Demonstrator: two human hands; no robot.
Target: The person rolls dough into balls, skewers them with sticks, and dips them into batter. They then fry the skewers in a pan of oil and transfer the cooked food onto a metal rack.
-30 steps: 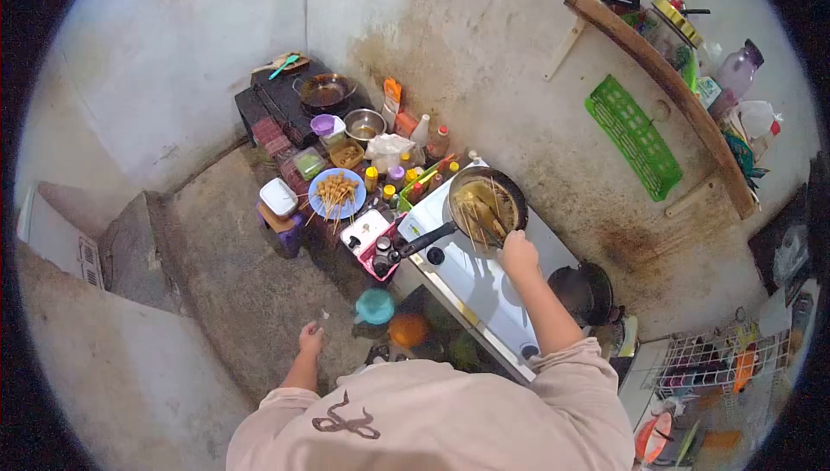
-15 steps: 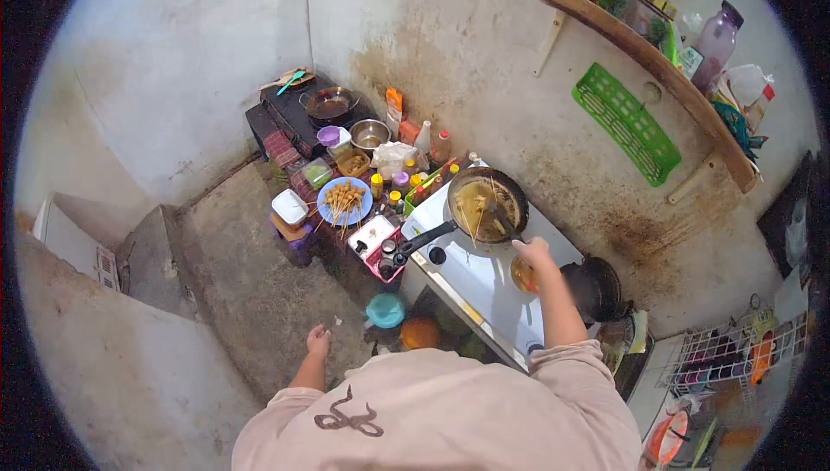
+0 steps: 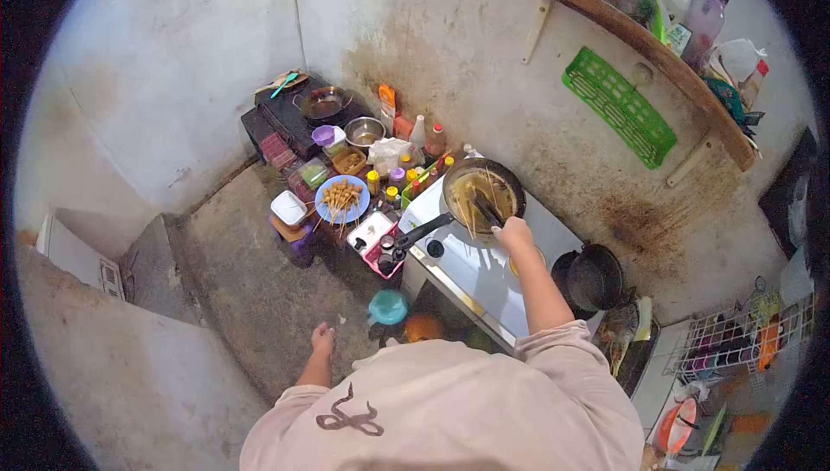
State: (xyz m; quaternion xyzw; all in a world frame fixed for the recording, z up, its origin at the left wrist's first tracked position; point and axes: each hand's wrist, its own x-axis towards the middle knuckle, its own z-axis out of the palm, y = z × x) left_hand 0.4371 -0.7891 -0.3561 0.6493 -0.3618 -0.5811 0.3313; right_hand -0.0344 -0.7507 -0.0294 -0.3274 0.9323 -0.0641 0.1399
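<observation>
My right hand (image 3: 513, 234) is closed on the handle of a dark utensil (image 3: 488, 210), whose far end rests in the frying pan (image 3: 516, 179). Thin skewers and oil or sauce show inside this pan, which stands on the white stove (image 3: 469, 270) with its black handle pointing left. Low over the floor hangs my left hand (image 3: 322, 338), touching nothing; its fingers are too small to read clearly. A blue plate (image 3: 323, 213) of skewered food lies left of the stove.
A white-lidded box (image 3: 289, 207), a pink basket (image 3: 393, 269) and bottles stand left of the stove. Another dark pan (image 3: 596, 277) is at its right end. Above, a wooden shelf (image 3: 640, 56) juts from the wall. A teal container (image 3: 387, 307) sits low near my body.
My right hand and the utensil have moved up and left, deeper over the pan. The whole view has shifted slightly.
</observation>
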